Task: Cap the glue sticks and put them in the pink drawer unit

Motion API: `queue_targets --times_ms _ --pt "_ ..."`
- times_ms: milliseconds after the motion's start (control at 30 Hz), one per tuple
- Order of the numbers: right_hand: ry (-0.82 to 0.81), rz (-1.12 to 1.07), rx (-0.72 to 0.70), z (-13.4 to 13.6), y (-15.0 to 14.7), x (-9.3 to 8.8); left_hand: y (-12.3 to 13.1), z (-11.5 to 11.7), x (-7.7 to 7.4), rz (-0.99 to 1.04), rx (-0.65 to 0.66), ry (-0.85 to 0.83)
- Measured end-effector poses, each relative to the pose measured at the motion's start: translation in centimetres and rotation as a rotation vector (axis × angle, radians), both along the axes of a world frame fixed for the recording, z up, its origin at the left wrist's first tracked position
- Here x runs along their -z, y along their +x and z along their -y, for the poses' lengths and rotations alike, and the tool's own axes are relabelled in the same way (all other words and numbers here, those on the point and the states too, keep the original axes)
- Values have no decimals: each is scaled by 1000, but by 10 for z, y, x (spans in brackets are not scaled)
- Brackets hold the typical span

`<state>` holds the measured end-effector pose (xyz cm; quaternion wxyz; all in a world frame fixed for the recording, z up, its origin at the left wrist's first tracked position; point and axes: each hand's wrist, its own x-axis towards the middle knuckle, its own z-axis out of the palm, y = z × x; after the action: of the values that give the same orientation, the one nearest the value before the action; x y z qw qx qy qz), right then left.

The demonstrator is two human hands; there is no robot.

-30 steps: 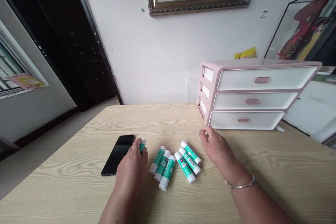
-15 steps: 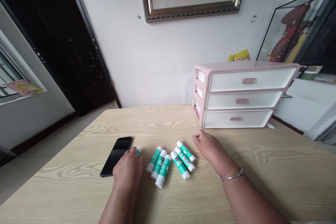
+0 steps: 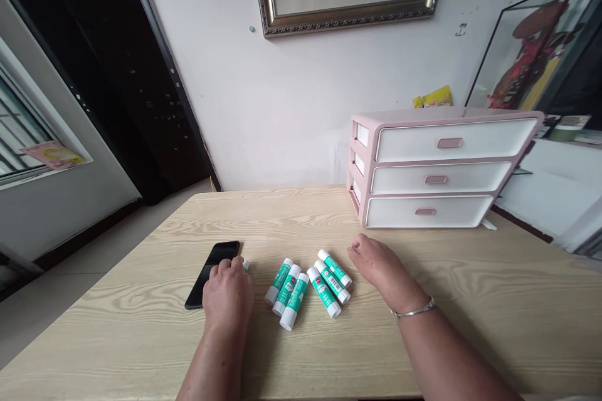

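Two bare hands at a pale wood table (image 3: 301, 363), seen from the head. The left hand (image 3: 229, 291) lies palm down at the left, its fingers curled over and grasping a stick (image 3: 246, 264); only a short white end shows beyond the knuckles, the rest being covered by the hand. Just beside it, partly hidden by the same hand, lies a dark phone (image 3: 219, 254), set aslant on the table.

Six further sticks, green with white ends, lie on their sides between the hands in two groups. The left trio (image 3: 286, 289), nearer the left hand, leans with its far ends toward the right; the right trio (image 3: 332, 282) leans the other way, so that the two groups draw together at the middle.

The right hand (image 3: 379, 266) is near the right trio and apart from it. Its fingers are bent inward, with the palm side turned from view; whether they enclose anything cannot be told. A silver bracelet (image 3: 414, 311) encircles this wrist.

Beyond the right hand stands a pink cabinet (image 3: 399, 182) with three white drawers, all closed. A yellow packet (image 3: 435, 97) shows above its rear edge, and a gilt frame (image 3: 348, 25) hangs on the wall (image 3: 282, 106).
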<state>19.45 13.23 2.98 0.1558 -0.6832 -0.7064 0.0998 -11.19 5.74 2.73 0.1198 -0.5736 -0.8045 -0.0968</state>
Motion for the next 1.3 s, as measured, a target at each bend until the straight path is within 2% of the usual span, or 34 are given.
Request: queue_targets --times_ms 100,167,267,367,533,767,933,1167,1300 --pt "11 24 -19 0 1 1 2 0 5 42 67 132" --pt "13 39 -20 0 2 1 6 -2 8 176 152 165" --pt "11 41 -17 1 2 2 15 -4 11 446 300 92" --pt "12 37 -28 2 3 1 22 -6 11 581 375 22" --pt "-21 4 -52 9 1 -5 25 -4 7 611 364 -81" --pt "-82 -67 -137 15 -6 -12 24 -3 1 607 382 -136" --pt "-61 -53 -164 16 -3 -9 20 -6 4 615 399 -156" --pt "-41 8 -156 15 -2 0 17 -9 12 619 386 -122" --pt "122 -33 -152 18 -10 -8 19 -6 8 723 309 1"
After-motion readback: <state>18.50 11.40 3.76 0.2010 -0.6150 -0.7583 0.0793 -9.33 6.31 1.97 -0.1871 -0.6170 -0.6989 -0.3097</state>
